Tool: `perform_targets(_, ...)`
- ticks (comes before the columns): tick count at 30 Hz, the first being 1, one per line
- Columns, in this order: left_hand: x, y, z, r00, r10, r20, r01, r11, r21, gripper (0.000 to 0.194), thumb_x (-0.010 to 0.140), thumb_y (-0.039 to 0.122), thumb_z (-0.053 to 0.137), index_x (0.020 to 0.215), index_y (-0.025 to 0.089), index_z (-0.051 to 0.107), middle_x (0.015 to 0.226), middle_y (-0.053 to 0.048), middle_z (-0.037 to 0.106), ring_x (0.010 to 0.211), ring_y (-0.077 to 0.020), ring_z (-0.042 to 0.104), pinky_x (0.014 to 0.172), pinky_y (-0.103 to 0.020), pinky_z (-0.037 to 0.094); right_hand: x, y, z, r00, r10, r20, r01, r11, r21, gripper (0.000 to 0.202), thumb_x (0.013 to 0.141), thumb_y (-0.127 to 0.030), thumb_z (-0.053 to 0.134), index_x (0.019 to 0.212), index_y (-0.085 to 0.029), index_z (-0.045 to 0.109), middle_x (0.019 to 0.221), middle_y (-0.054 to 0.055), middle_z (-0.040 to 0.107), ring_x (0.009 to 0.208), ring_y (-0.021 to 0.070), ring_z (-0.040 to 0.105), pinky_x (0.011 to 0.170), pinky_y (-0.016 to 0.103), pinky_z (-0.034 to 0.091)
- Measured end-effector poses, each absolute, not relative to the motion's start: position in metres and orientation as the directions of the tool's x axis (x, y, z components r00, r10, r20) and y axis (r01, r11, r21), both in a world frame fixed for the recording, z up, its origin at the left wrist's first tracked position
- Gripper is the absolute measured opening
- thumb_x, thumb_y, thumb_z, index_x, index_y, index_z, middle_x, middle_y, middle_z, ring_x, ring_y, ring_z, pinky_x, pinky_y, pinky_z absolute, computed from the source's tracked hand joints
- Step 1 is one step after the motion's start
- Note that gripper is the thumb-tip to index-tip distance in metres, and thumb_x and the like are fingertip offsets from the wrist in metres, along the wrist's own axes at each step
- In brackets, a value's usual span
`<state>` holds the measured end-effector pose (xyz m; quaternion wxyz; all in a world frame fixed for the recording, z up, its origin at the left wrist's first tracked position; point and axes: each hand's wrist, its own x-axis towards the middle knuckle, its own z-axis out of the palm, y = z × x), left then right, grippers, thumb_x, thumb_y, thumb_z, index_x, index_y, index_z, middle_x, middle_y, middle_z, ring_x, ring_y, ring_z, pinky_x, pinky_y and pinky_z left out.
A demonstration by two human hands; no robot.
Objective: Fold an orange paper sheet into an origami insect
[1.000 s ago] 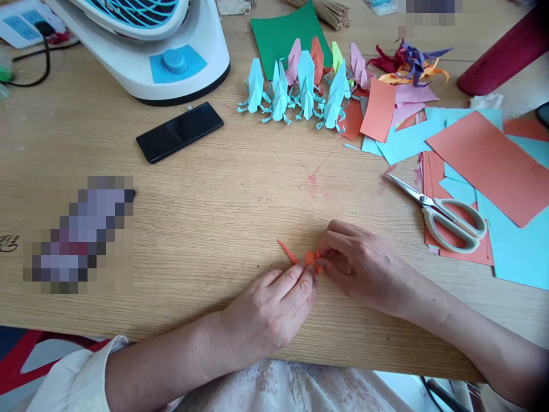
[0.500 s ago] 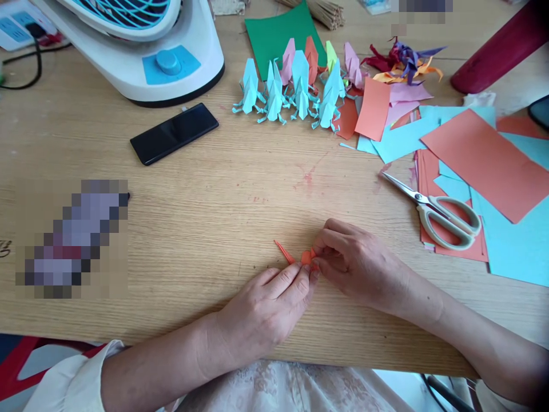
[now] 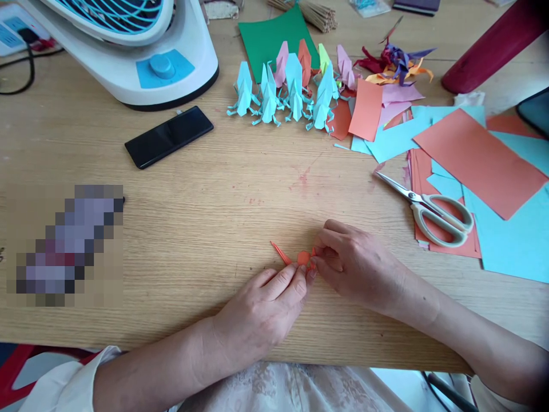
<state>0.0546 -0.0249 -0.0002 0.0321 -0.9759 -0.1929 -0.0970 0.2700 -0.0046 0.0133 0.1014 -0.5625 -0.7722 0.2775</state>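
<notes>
A small orange folded paper piece [image 3: 303,258] is held between both hands near the front of the table, its thin pointed end sticking out to the upper left. My left hand [image 3: 268,312] grips it from below, fingers pressed together. My right hand [image 3: 354,266] pinches its right end between thumb and forefinger. The fingertips hide part of the folds. Farther back stands a row of light blue folded paper figures [image 3: 294,86], with pink, orange and yellow ones behind them.
White-handled scissors [image 3: 441,217] lie on orange and blue sheets [image 3: 514,229] at the right. A black phone [image 3: 169,137] lies left of centre, below a white fan base [image 3: 171,68]. A dark red cylinder [image 3: 484,51] and green sheet [image 3: 278,37] are at the back.
The view has shifted slightly, moving the table items a little left. More of the orange piece's rounded middle shows between the fingers. Both hands keep their hold.
</notes>
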Motion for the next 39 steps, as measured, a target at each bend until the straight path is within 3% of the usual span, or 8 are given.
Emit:
perform_targets(3, 0.056, -0.024, 0.001, 0.904, 0.381, 0.197, 0.39, -0.921, -0.012, 0.044, 0.102, 0.009, 0.024, 0.126, 0.004, 0.061, 0.124, -0.009, 0.067, 0.111, -0.0206, 0.061, 0.088, -0.032, 0.051, 0.27, -0.005, 0.012, -0.337, 0.931, -0.141, 0.803, 0.206, -0.559, 0.01, 0.08, -0.01, 0.059, 0.077, -0.018, 0.053, 0.075, 0.0, 0.053, 0.066, 0.0134, 0.048, 0.06, 0.027, 0.034)
perform_targets(6, 0.058, -0.022, 0.003, 0.903, 0.386, 0.187, 0.392, -0.92, 0.005, 0.047, 0.102, 0.008, 0.021, 0.126, 0.004, 0.061, 0.126, -0.008, 0.066, 0.112, -0.0196, 0.06, 0.088, -0.031, 0.051, 0.274, -0.005, 0.011, -0.361, 0.929, -0.081, 0.742, 0.233, -0.628, 0.02, 0.082, -0.006, 0.055, 0.098, -0.019, 0.055, 0.085, 0.002, 0.055, 0.072, 0.0145, 0.052, 0.063, 0.026, 0.04)
perform_targets(8, 0.058, -0.021, 0.004, 0.904, 0.387, 0.183, 0.391, -0.92, 0.014, 0.048, 0.103, 0.008, 0.02, 0.127, 0.005, 0.061, 0.128, -0.006, 0.065, 0.114, -0.0189, 0.06, 0.089, -0.031, 0.051, 0.279, -0.005, 0.01, -0.444, 0.896, -0.009, 0.66, 0.321, -0.679, 0.026, 0.088, -0.005, 0.048, 0.108, -0.019, 0.056, 0.098, 0.006, 0.055, 0.08, 0.0153, 0.055, 0.068, 0.027, 0.044)
perform_targets(12, 0.057, -0.021, 0.003, 0.905, 0.388, 0.175, 0.393, -0.92, 0.005, 0.047, 0.102, 0.006, 0.021, 0.128, 0.007, 0.06, 0.131, -0.005, 0.064, 0.113, -0.0182, 0.06, 0.089, -0.031, 0.051, 0.288, -0.002, 0.007, -0.634, 0.767, 0.092, 0.518, 0.511, -0.686, 0.025, 0.093, -0.006, 0.043, 0.105, -0.019, 0.062, 0.116, 0.011, 0.053, 0.096, 0.0183, 0.057, 0.081, 0.032, 0.047)
perform_targets(19, 0.055, -0.019, 0.003, 0.917, 0.363, 0.163, 0.369, -0.929, -0.005, 0.047, 0.102, 0.007, 0.02, 0.131, 0.005, 0.057, 0.133, -0.007, 0.062, 0.118, -0.0197, 0.058, 0.093, -0.032, 0.051, 0.281, 0.006, 0.01, -0.561, 0.827, -0.042, 0.626, 0.39, -0.676, 0.011, 0.091, -0.011, 0.055, 0.088, -0.016, 0.064, 0.085, 0.004, 0.056, 0.073, 0.0137, 0.052, 0.065, 0.026, 0.04)
perform_targets(29, 0.053, -0.021, 0.001, 0.924, 0.36, 0.128, 0.364, -0.931, -0.012, 0.046, 0.101, 0.008, 0.022, 0.136, 0.003, 0.052, 0.132, -0.011, 0.062, 0.117, -0.0204, 0.058, 0.095, -0.033, 0.051, 0.27, 0.006, 0.012, -0.408, 0.904, -0.125, 0.743, 0.25, -0.621, 0.014, 0.083, -0.005, 0.059, 0.075, -0.016, 0.058, 0.075, 0.0, 0.053, 0.063, 0.0103, 0.046, 0.058, 0.023, 0.034)
perform_targets(33, 0.054, -0.02, 0.002, 0.92, 0.378, 0.106, 0.378, -0.926, 0.024, 0.044, 0.101, 0.011, 0.027, 0.137, 0.003, 0.051, 0.133, -0.012, 0.061, 0.118, -0.0209, 0.057, 0.097, -0.033, 0.05, 0.272, 0.008, 0.012, -0.413, 0.903, -0.115, 0.732, 0.254, -0.632, 0.012, 0.084, -0.005, 0.056, 0.082, -0.017, 0.06, 0.079, 0.001, 0.055, 0.064, 0.0107, 0.048, 0.059, 0.024, 0.035)
perform_targets(39, 0.056, -0.014, 0.008, 0.913, 0.402, 0.065, 0.393, -0.912, 0.118, 0.041, 0.099, 0.012, 0.036, 0.138, 0.008, 0.051, 0.128, -0.009, 0.063, 0.112, -0.0206, 0.057, 0.093, -0.035, 0.051, 0.288, 0.006, 0.013, -0.438, 0.899, 0.022, 0.604, 0.312, -0.734, 0.018, 0.092, -0.008, 0.048, 0.1, -0.017, 0.061, 0.091, 0.004, 0.056, 0.067, 0.0104, 0.051, 0.059, 0.023, 0.041)
